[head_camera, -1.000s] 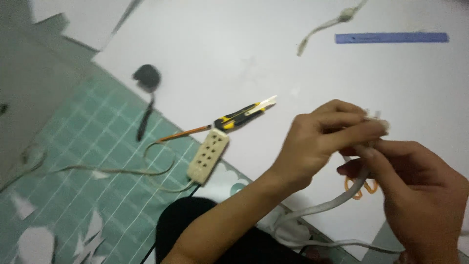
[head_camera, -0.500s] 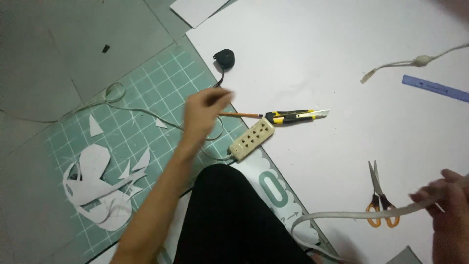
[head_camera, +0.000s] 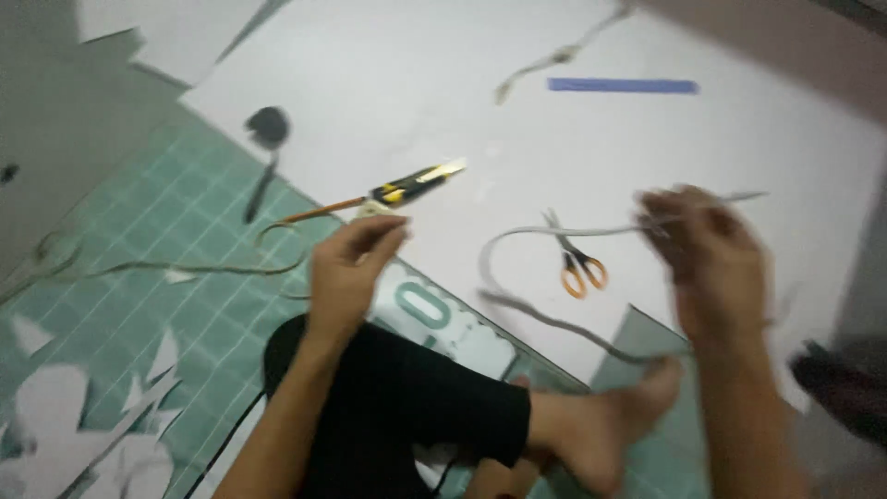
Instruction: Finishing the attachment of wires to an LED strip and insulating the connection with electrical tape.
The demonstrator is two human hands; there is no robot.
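Note:
My left hand (head_camera: 349,273) reaches over the edge of the green cutting mat (head_camera: 185,277), its fingers curled over a cream power strip (head_camera: 370,211) that it almost fully hides. Just beyond the fingers lies a yellow and black utility knife (head_camera: 418,183). My right hand (head_camera: 704,254) is blurred and grips a flat grey cable (head_camera: 517,236), which loops left past the orange-handled scissors (head_camera: 577,263) and back toward my foot. Both hands are apart, with the scissors between them.
A large white sheet (head_camera: 443,102) covers the floor ahead, with a blue ruler (head_camera: 624,85) and a short cable piece (head_camera: 554,60) at the far side. A black plug (head_camera: 268,125) lies at the left. My bent leg (head_camera: 407,407) and bare foot (head_camera: 624,420) are below.
My left hand left the cable, reached out to the power strip and now covers it. My right hand kept the cable and lifted it up over the white sheet. The view has swung.

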